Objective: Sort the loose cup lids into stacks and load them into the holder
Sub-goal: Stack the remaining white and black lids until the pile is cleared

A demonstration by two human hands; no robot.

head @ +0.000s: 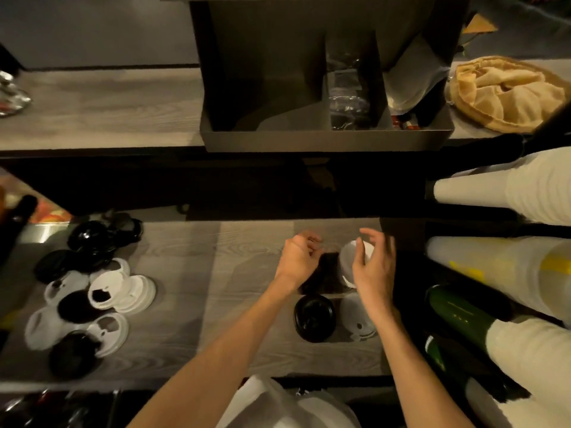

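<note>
Item: bench [173,242], grey wood grain, dim light.

Loose lids [92,295]: black and white mixed, overlapping in a heap at the bench's left, unsorted and well apart from both hands.

Lid holder [336,291]: apparently a set of round wells sunk in the bench at centre-right. The near-left well carries a black lid stack [314,316]; the near-right a white lid stack [358,324], colours kept apart.

Left hand [298,261]: fingers curled over the dark far-left well; whether it grasps anything cannot be told.

Right hand [372,267]: fingers spread and relaxed just beside a white stack [349,261] in the far-right well, seemingly steadying it.

Sleeved paper cups [506,261] lie at right.
</note>
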